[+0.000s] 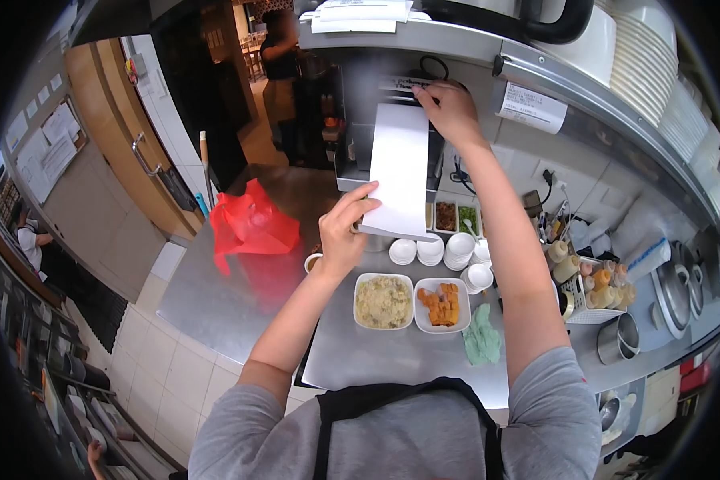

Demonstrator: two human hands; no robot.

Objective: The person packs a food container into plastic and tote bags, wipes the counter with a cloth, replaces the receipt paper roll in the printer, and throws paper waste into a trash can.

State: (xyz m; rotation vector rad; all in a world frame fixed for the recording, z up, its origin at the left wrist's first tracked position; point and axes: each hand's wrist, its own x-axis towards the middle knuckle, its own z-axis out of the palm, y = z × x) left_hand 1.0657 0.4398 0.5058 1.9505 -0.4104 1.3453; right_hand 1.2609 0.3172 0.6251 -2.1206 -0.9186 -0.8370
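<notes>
A long white strip of receipt paper (398, 160) hangs in front of a dark printer-like machine (361, 136) under the shelf. My left hand (346, 228) grips the strip's lower left edge, where the paper curls under. Up at the strip's top right corner, my right hand (450, 112) has its thumb and fingers closed on the paper; part of the fingers is hidden. Below the strip stand a white tub of pale, mashed-looking food (383, 302) and a white tub of orange-brown fried pieces (442, 306).
Stacked small white bowls (458, 250) stand behind the tubs, a green cloth (481, 336) beside them. A red plastic bag (256, 224) sits left. Sauce bottles (606, 282) fill a basket at right. An overhead shelf (456, 36) carries crockery. Another person (280, 80) stands beyond the doorway.
</notes>
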